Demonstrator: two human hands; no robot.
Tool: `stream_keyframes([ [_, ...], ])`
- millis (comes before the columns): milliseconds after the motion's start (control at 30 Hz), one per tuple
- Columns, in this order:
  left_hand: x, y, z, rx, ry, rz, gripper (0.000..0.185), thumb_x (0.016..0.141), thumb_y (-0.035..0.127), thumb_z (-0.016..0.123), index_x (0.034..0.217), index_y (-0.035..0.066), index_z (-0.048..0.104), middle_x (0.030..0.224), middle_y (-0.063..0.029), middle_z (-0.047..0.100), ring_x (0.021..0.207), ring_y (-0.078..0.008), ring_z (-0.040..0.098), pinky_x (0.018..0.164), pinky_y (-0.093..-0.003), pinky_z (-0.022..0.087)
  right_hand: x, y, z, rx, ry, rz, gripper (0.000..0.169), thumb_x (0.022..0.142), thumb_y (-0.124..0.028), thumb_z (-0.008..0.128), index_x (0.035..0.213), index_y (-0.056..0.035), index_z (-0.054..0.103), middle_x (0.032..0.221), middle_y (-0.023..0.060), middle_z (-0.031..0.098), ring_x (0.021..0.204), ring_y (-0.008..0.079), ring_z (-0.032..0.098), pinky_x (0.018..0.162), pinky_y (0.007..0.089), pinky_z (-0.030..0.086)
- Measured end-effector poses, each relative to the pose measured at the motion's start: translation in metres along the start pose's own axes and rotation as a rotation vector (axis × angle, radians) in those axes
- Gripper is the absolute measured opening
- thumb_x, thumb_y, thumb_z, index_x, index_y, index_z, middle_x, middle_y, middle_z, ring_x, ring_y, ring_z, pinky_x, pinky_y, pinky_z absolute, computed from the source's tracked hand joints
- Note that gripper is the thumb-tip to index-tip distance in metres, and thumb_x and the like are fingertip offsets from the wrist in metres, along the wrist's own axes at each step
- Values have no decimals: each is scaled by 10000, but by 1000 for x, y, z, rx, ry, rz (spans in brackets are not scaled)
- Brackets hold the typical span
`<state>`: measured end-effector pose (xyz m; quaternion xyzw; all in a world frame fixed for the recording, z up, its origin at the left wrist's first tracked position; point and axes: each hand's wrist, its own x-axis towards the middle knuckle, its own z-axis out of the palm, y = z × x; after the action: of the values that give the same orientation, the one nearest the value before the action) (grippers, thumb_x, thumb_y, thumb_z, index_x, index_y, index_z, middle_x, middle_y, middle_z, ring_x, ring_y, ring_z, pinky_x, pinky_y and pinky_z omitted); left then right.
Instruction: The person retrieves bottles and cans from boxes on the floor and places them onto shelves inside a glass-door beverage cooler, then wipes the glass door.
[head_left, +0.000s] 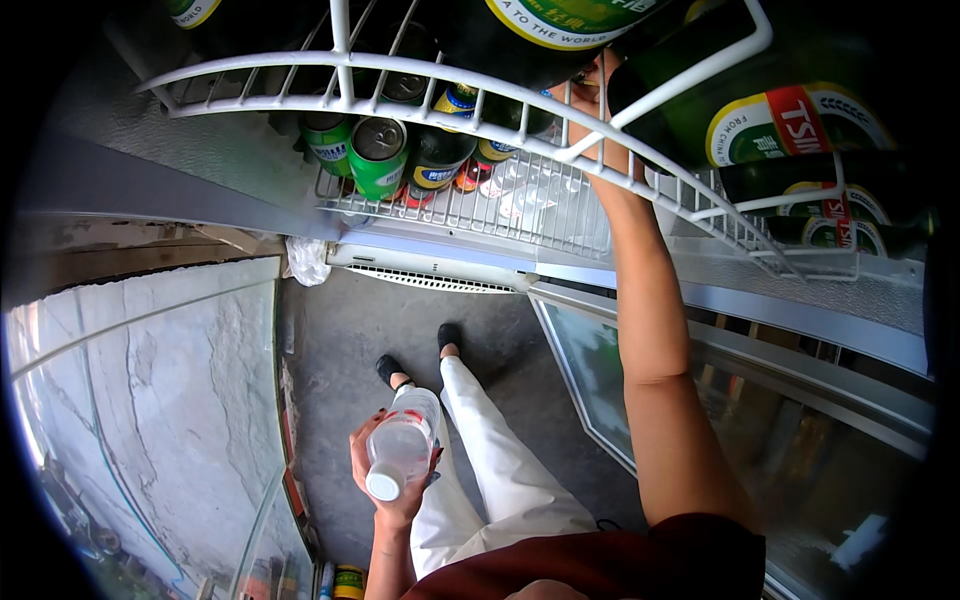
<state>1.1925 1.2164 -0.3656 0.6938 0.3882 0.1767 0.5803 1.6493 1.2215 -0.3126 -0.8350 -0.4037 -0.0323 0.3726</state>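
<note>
My left hand (397, 499) is wrapped around a clear plastic bottle (405, 435) with a white cap and red markings. The bottle is tilted, its cap towards me. My right hand (592, 82) reaches up into an upright refrigerator, past a curved white wire shelf (450, 73). Its fingers are mostly hidden behind the wires and a large dark green bottle (555, 56), so whatever it touches cannot be made out. Green drink cans (379, 157) and dark bottles (439, 157) stand on the lower wire rack (480, 225), near clear bottles lying there (532, 191).
Large green Tsingtao beer bottles (795, 124) lie on the right. The framed glass door (585, 375) is beside my right arm. Another glass panel (165, 390) rises on the left. A plastic bag (307, 260) hangs by the white vent grille (435, 279), above the concrete floor (337, 322).
</note>
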Motion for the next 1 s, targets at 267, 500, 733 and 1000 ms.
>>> stream_keyframes([
  [267,10,13,15,-7,103,21,783,610,184,966,1249,-7,557,1202,-168,632,1042,-299,644,918,-418,522,-9,5,4,75,48,35,196,983,-186,602,1029,-5,661,938,200,686,884,314,697,797,390,566],
  [500,12,9,13,62,81,36,771,597,148,962,1239,-8,564,1191,-163,632,1023,-293,642,908,-404,522,-17,57,-10,-74,174,120,194,976,-182,626,1034,-3,673,940,198,693,872,306,696,787,383,562],
  [733,8,5,16,51,71,1,755,602,163,962,1226,-3,571,1192,-165,635,1044,-301,646,919,-404,520,9,103,-32,-197,256,196,193,968,-178,650,1039,-2,685,941,195,701,860,298,695,777,375,559],
  [1000,12,12,20,29,103,23,743,612,145,956,1229,2,568,1196,-170,632,1045,-303,649,914,-398,527,16,123,-29,-211,267,205,194,959,-173,678,1044,-1,699,942,192,709,847,289,694,765,366,555],
])
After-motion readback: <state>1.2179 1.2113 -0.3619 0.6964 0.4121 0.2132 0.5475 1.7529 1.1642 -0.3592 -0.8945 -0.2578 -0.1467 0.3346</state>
